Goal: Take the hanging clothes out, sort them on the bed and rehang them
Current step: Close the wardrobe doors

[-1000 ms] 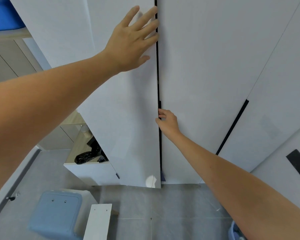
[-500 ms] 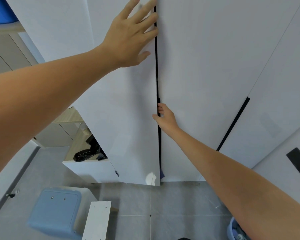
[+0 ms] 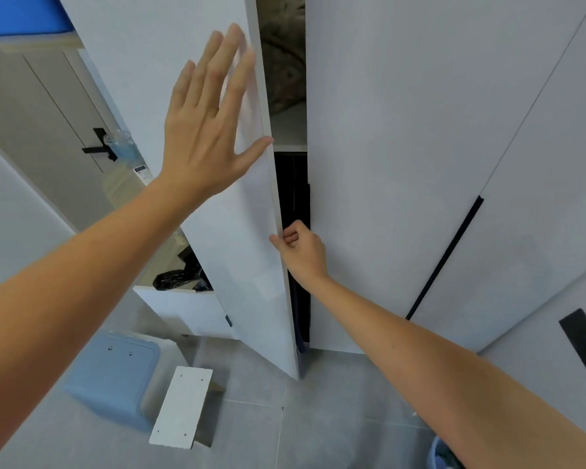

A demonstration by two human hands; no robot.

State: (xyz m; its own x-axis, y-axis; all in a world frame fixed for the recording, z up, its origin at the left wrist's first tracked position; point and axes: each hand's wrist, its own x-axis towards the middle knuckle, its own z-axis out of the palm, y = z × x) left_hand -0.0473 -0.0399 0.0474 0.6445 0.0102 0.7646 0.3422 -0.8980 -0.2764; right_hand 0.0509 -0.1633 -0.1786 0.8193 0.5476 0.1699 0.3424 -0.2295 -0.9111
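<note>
The step in hand is opening the wardrobe. The right hand [image 3: 300, 253] curls its fingers round the free edge of the left wardrobe door [image 3: 251, 252] and grips it, while the left hand [image 3: 205, 125] lies flat and released against the door's face. Through the gap, dark hanging clothes [image 3: 293, 191] show below a shelf [image 3: 289, 132] — still inside. Next, the door probably wants swinging wide — then reaching in for hangers.

Hanging clothes [image 3: 294, 204]: dark garments, seen only as a narrow vertical strip inside the wardrobe, in the gap beside the partly open white wardrobe door [image 3: 251, 265]; individual pieces cannot be told apart.
</note>
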